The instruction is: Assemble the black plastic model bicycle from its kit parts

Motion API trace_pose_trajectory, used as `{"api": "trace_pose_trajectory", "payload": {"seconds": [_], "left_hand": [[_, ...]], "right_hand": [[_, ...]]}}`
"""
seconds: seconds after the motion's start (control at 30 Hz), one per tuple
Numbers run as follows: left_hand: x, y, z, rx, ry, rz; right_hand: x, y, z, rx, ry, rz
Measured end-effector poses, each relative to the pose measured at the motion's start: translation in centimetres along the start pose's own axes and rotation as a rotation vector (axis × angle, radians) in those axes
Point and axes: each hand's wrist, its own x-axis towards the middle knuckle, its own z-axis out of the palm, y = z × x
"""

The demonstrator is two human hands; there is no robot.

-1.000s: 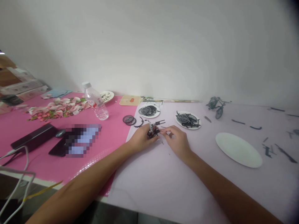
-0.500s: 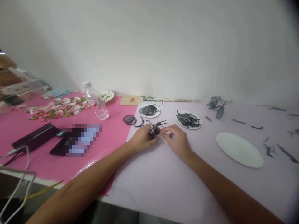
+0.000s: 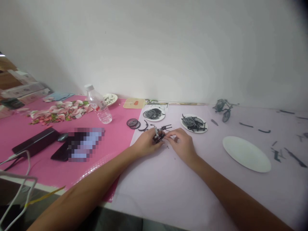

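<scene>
My left hand (image 3: pixel 145 144) is closed round a small black model bicycle frame (image 3: pixel 158 134) with a silver part sticking up, held just above the pale table. My right hand (image 3: pixel 181 143) sits right beside it, fingertips pinched at the frame's right side; what they pinch is too small to make out. Loose black wheels (image 3: pixel 133 123) and a curved black piece (image 3: pixel 144 126) lie just behind my left hand.
Two small plates of black parts (image 3: pixel 154 114) (image 3: pixel 193 123) stand behind my hands. An empty white plate (image 3: pixel 246 154) lies to the right, a finished green model bicycle (image 3: pixel 223 108) behind it. A water bottle (image 3: pixel 98 104), flower petals (image 3: pixel 57 111) and dark devices (image 3: pixel 36 141) rest on the pink mat.
My right hand's fingertips have closed in slightly toward the frame in my left hand. Otherwise nothing has visibly moved.
</scene>
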Motion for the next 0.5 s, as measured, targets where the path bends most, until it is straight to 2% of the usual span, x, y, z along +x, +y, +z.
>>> {"api": "trace_pose_trajectory", "payload": {"seconds": [0.17,0.23,0.27,0.4,0.5], "left_hand": [[-0.1,-0.1,-0.1,0.029,-0.006,-0.002],[0.0,-0.1,0.0,0.042,-0.004,-0.017],[0.0,-0.2,0.0,0.046,0.002,-0.027],[0.0,-0.4,0.1,0.043,0.04,-0.048],[0.0,-0.6,0.1,0.032,0.035,-0.057]], "right_hand": [[0.3,0.5,-0.3,-0.085,-0.035,-0.001],[0.9,0.7,-1.2,-0.107,-0.114,0.011],[1.2,0.7,-1.9,-0.099,-0.194,0.036],[2.5,0.4,-5.1,0.013,-0.678,0.19],[3.1,0.0,-6.7,0.084,-0.827,0.241]]}}
